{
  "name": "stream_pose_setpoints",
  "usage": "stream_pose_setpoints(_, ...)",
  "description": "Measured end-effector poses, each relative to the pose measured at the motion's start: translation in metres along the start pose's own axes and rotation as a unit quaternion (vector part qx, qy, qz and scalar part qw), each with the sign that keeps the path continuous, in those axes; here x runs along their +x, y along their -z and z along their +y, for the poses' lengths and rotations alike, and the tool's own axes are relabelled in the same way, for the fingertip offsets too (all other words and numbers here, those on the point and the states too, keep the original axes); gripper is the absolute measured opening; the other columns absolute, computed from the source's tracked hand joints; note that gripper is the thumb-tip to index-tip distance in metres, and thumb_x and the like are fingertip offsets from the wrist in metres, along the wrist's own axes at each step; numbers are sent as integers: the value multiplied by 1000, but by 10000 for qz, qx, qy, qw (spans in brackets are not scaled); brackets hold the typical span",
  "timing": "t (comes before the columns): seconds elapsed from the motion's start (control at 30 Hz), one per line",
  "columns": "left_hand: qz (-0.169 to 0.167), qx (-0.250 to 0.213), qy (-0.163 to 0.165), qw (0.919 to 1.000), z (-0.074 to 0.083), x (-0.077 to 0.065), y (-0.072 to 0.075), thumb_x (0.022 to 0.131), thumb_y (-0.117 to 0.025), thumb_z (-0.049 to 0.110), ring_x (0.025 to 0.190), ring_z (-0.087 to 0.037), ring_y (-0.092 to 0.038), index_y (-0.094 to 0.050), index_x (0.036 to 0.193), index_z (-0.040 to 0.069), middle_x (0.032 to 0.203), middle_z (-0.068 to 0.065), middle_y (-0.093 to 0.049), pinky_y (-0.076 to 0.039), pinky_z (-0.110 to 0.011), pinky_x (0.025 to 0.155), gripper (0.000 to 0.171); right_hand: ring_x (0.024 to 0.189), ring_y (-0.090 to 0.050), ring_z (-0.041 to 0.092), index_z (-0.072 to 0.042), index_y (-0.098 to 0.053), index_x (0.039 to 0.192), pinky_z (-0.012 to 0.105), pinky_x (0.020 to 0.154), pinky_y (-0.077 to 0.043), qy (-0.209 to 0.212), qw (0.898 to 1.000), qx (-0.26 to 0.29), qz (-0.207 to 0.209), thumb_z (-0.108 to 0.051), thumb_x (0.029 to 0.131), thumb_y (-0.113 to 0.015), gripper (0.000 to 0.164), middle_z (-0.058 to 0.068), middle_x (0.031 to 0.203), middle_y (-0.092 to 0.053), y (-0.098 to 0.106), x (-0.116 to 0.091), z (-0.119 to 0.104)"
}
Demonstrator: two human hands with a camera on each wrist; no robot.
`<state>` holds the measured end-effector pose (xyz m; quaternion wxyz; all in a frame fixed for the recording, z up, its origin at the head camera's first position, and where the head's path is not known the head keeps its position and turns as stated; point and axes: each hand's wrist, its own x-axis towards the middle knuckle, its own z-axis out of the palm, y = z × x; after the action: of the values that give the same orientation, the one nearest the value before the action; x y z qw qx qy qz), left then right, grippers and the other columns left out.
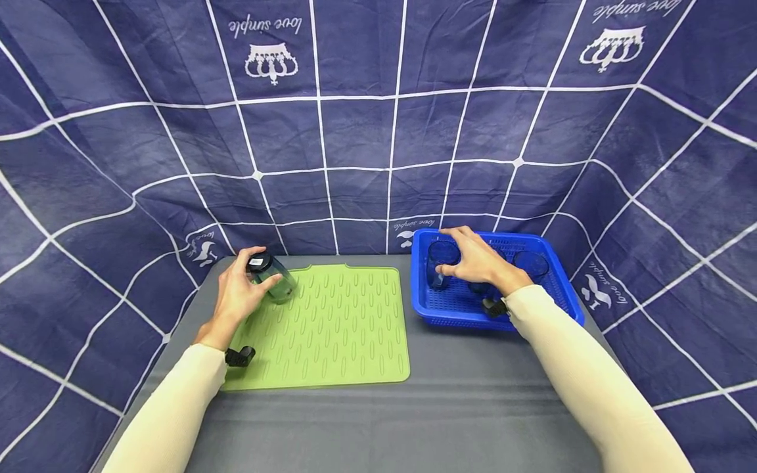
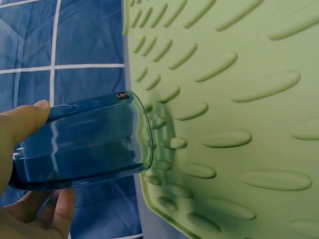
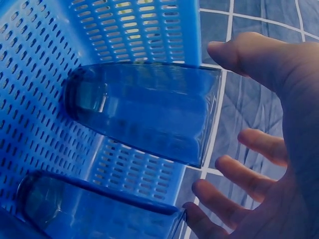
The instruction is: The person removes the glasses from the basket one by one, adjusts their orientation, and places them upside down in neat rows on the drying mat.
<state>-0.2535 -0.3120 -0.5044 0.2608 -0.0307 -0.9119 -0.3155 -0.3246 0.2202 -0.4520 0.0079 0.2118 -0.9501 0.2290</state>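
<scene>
While the left hand (image 1: 239, 292) pinched 1 tilted glass (image 1: 275, 281) over the green mat's (image 1: 331, 328) far left corner, the right hand (image 1: 479, 261) was spread.
Its fingers stood apart near another glass (image 3: 149, 112), which was upright at the left in the blue basket (image 1: 417, 276).

Blue cloth (image 1: 357, 135): "love simple" (image 1: 265, 26), upside down, repeated, with crowns (image 1: 271, 60); sticker (image 2: 121, 95) on glass (image 2: 92, 142): unreadable

Table (image 1: 414, 427): mat (image 1: 331, 328) on left, basket (image 1: 418, 276) on right, gap between.
Curtain (image 1: 361, 131): behind table, also both sides.
Held glass (image 1: 284, 290): in left hand (image 1: 239, 292), at mat's far left corner.
Basket contents: left-end glass (image 1: 440, 255), right-side glass (image 1: 532, 264).
Right hand (image 1: 476, 259): over basket, near left-end glass.
</scene>
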Motion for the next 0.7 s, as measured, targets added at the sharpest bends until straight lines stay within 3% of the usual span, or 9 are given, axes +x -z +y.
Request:
stream_pose_setpoints(0.23, -97, 148, -120, 9998, -11, 2, -6, 91, -101, 15, 82, -29, -57, -66, 155, 11, 102, -23, -73, -43, -41, 76, 73, 158, -56, 51, -11, -47, 177, 72, 130, -48, -10, 9999, -115, -86, -38, 97, -93, 96, 27, 172, -52, -3, 3, -2)
stream_pose_setpoints(0.5, -144, 87, -114, 9998, -20, 5, -10, 92, -100, 14, 91, -42, -66, -66, 155, 10, 122, -29, -78, -48, -48, 83, 72, 155, -60, 53, -17, -48, 177, 76, 124, -52, -232, 9990, -269, -253, -42, 97, -92, 95, 24, 171, -55, -9, 6, -8)
stream_pose_setpoints(0.7, -152, 71, -226, 9996, -16, 7, -14, 92, -100, 13, 89, -41, -66, -65, 155, 7, 121, -30, -78, -48, -48, 81, 72, 157, -59, 52, -14, -50, 175, 76, 123, -52, -244, 9984, -379, -354, -39, 99, -91, 91, 26, 169, -58, -10, 7, -10)
